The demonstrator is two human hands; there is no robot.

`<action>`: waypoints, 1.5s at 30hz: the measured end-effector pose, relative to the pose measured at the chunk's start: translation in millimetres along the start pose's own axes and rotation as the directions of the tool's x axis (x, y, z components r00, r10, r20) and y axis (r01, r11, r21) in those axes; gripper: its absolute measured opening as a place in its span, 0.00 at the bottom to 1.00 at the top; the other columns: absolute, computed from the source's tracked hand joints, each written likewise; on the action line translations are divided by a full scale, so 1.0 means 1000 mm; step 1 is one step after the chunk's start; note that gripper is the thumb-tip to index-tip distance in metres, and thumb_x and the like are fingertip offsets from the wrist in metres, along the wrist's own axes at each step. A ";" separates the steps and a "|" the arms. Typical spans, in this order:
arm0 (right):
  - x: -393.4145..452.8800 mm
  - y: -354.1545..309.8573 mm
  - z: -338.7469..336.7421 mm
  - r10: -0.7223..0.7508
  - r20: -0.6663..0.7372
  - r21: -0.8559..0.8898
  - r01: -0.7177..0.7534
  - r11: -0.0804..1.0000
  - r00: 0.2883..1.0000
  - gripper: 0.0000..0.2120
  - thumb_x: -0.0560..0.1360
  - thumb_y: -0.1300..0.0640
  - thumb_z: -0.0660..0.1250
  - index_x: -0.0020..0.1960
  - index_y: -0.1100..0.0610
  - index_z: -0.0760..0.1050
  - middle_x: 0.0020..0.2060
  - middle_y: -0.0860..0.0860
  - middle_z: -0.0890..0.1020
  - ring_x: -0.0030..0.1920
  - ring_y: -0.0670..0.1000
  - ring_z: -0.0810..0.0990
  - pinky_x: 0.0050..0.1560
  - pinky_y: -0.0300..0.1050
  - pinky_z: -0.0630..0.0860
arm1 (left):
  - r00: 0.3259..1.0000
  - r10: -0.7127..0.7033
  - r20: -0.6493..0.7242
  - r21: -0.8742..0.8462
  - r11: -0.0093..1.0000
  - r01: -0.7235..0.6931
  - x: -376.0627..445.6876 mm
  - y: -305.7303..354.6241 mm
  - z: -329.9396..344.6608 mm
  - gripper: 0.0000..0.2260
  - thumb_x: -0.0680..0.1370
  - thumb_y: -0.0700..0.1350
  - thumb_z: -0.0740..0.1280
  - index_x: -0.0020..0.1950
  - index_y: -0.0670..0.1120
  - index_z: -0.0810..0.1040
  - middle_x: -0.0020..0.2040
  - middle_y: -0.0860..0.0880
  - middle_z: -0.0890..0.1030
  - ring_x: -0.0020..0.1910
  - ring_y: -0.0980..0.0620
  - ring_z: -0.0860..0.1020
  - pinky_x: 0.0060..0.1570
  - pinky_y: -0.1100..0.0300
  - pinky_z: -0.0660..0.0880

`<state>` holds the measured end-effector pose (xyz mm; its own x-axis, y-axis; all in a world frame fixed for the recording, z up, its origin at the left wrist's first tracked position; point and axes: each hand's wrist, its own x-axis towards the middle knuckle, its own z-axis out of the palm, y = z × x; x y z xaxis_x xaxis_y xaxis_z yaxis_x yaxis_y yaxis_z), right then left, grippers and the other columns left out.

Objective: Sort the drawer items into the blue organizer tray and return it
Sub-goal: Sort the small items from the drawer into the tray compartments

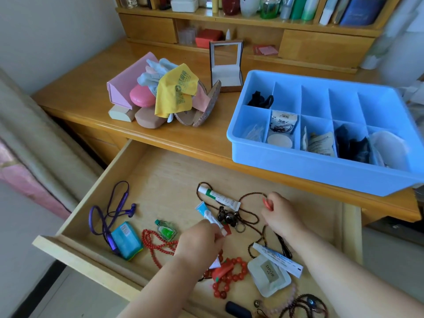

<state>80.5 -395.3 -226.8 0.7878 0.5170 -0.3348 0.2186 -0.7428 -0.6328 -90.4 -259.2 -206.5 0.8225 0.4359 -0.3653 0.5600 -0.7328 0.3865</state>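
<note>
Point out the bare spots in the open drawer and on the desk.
Drawer: bare at the back, behind the white tube; crowded from mid-drawer forward around both hands. Desk: bare at its left end, beside the pink box, and between the glasses cases and blue tray.

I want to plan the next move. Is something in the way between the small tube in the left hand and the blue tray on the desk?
Nothing visible blocks it. The left hand pinches the small tube above the open drawer; the blue tray stands further back to the right on the desk, top open, several compartments free. Only the right hand hovers nearby.
</note>
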 end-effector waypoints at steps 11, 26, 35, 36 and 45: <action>-0.097 0.043 -0.024 -0.149 0.236 -0.121 0.181 0.976 0.960 0.06 0.75 0.49 0.66 0.51 0.40 0.75 0.35 0.40 0.79 0.34 0.38 0.76 0.31 0.31 0.69 | 1.000 -0.018 0.011 0.312 0.950 0.014 0.028 0.014 0.008 0.13 0.77 0.50 0.63 0.60 0.48 0.71 0.55 0.48 0.75 0.52 0.47 0.78 0.42 0.58 0.69; -0.089 0.037 -0.025 -0.336 0.005 -0.497 0.293 0.817 0.942 0.11 0.79 0.48 0.58 0.52 0.49 0.77 0.40 0.48 0.82 0.40 0.52 0.79 0.33 0.43 0.69 | 0.985 -0.175 0.007 -0.620 0.772 0.141 -0.029 0.014 -0.007 0.12 0.77 0.36 0.56 0.48 0.51 0.75 0.32 0.48 0.78 0.21 0.56 0.69 0.23 0.64 0.67; -0.074 0.044 -0.056 -0.039 -0.084 -0.325 0.010 0.945 0.996 0.06 0.77 0.48 0.63 0.52 0.48 0.71 0.39 0.45 0.77 0.41 0.50 0.78 0.34 0.42 0.69 | 0.968 0.016 0.249 0.447 0.885 -0.129 -0.048 0.027 0.020 0.14 0.75 0.54 0.66 0.58 0.50 0.72 0.49 0.50 0.79 0.49 0.48 0.77 0.43 0.58 0.71; -0.080 0.044 -0.053 -0.122 -0.092 -0.381 0.078 0.921 0.988 0.07 0.77 0.47 0.62 0.54 0.45 0.71 0.38 0.43 0.77 0.38 0.48 0.77 0.32 0.41 0.68 | 0.965 0.024 0.261 0.497 0.853 -0.156 -0.044 0.031 0.022 0.12 0.76 0.53 0.65 0.56 0.49 0.73 0.49 0.50 0.79 0.49 0.48 0.78 0.43 0.57 0.71; -0.128 0.065 -0.023 -0.184 0.557 -0.570 0.534 0.624 0.810 0.17 0.71 0.59 0.66 0.59 0.49 0.70 0.49 0.52 0.81 0.50 0.58 0.79 0.40 0.43 0.65 | 1.000 0.003 0.023 -0.308 0.952 0.004 -0.017 0.035 -0.022 0.09 0.78 0.52 0.65 0.46 0.49 0.80 0.35 0.52 0.77 0.30 0.57 0.72 0.31 0.65 0.71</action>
<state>7.4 -519.4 -209.0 0.2765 0.7923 -0.5438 0.8858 -0.4296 -0.1754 -82.3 -280.5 -168.3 0.8219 0.4214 -0.3834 0.5666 -0.5349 0.6267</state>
